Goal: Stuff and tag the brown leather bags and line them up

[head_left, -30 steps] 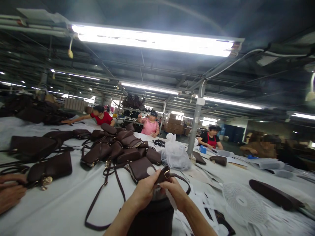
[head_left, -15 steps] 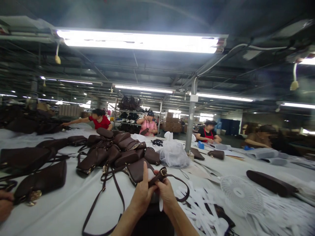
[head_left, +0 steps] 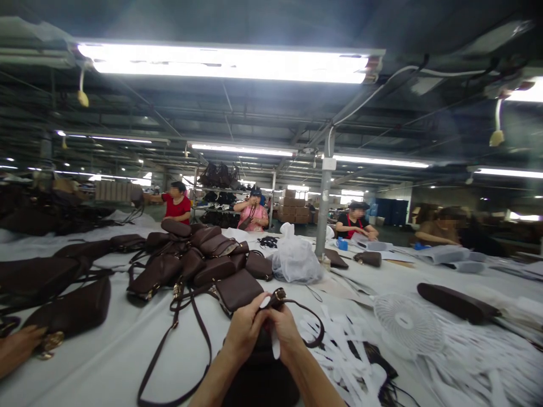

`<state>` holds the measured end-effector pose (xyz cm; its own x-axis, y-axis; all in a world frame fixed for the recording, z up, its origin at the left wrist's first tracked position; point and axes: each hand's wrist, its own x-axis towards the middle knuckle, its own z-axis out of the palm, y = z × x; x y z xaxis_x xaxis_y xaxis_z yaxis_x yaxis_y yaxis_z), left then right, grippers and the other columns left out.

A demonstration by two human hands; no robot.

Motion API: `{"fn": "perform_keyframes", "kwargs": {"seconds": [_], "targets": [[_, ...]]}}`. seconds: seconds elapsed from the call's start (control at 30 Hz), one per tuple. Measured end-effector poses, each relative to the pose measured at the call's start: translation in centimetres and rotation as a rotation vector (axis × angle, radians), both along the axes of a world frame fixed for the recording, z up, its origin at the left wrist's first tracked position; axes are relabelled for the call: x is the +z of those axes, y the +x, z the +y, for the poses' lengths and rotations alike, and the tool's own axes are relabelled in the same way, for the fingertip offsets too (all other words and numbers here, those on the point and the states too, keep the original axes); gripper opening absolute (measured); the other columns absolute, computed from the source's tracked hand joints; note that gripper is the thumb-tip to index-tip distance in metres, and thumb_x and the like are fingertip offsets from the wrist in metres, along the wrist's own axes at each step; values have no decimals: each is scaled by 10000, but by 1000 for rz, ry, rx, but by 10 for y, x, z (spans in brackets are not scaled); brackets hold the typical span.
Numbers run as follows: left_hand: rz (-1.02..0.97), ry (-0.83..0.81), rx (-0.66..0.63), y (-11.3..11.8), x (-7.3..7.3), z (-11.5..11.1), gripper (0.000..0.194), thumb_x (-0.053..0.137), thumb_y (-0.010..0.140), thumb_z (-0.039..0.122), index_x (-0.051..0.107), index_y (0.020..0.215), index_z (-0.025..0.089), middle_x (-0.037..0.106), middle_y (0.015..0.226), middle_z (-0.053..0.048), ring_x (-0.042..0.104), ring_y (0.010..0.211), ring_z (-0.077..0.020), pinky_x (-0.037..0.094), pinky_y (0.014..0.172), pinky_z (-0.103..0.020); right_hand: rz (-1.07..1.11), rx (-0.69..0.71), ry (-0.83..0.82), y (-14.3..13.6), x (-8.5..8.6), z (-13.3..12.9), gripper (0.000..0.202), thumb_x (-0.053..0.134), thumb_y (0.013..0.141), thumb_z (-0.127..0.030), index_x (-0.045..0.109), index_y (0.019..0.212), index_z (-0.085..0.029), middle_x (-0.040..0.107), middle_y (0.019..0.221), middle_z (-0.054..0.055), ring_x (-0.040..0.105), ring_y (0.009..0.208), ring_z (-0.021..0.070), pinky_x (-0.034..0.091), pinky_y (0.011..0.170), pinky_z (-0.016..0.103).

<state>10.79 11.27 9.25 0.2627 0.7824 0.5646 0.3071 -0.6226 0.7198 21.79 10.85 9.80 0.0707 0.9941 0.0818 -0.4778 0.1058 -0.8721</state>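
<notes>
Close together in front of me, both hands are closed at the buckle end of a dark brown bag strap [head_left: 321,328]. My left hand [head_left: 242,330] pinches a white strip [head_left: 265,302] against the strap. My right hand [head_left: 286,328] grips the strap just below its gold buckle [head_left: 279,293], and the strip's lower end hangs below these fingers. The strap loops out to the right. Under my wrists lies a dark handbag [head_left: 261,376], partly covered by my arms. Just beyond my fingers a brown handbag [head_left: 238,289] lies on the table.
A pile of brown handbags [head_left: 199,254] spreads ahead and left. Another person's hand [head_left: 19,349] touches a bag at far left. To the right are loose white strips [head_left: 339,356], a white fan [head_left: 403,322] and a long brown piece [head_left: 456,302]. A clear plastic bag [head_left: 294,260] stands near a post [head_left: 324,209].
My left index finger, raised before, has folded down onto the strap and white strip. The other person's hand at left has reached further in to the bag. The view has shifted slightly.
</notes>
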Motion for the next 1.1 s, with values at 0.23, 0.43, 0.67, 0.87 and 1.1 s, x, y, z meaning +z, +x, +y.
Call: {"fn": "perform_keyframes", "kwargs": {"seconds": [0.23, 0.43, 0.67, 0.87, 1.1], "targets": [[-56, 31, 137, 2, 3, 3, 352, 428, 924, 327, 673, 1160, 237, 712, 1140, -46, 664, 1006, -218, 492, 915, -298, -411, 18, 59, 13, 1, -12, 339, 690, 681, -397, 605, 926, -179, 647, 691, 1, 630, 598, 169, 478, 441, 232], [-33, -2, 69, 8, 5, 4, 334, 449, 893, 271, 693, 1115, 224, 732, 1072, -43, 665, 942, -205, 483, 834, -270, -768, -9, 281, 33, 14, -36, 122, 581, 777, -308, 611, 797, -192, 621, 628, -16, 625, 554, 150, 498, 453, 229], [-23, -58, 56, 10, 5, 4, 294, 426, 884, 314, 668, 795, 174, 668, 728, -27, 589, 692, -176, 422, 638, -253, -519, 310, 339, 47, 30, -38, 392, 754, 674, -348, 676, 1031, -206, 682, 934, 36, 659, 870, 203, 541, 724, 304], [-21, -52, -12, 11, 6, 2, 363, 421, 920, 404, 636, 746, 168, 617, 707, -14, 537, 678, -159, 386, 637, -243, -538, 77, 268, 53, 35, -30, 403, 654, 745, -566, 652, 755, -163, 625, 693, 14, 500, 471, 81, 326, 356, 175], [-45, -65, -126, 9, 5, 2, 330, 430, 918, 360, 630, 743, 165, 633, 730, -15, 556, 697, -154, 389, 664, -237, -629, 161, 111, 53, 39, -25, 561, 688, 646, -419, 504, 1113, -168, 608, 590, -58, 616, 479, 147, 394, 327, 172]]}}
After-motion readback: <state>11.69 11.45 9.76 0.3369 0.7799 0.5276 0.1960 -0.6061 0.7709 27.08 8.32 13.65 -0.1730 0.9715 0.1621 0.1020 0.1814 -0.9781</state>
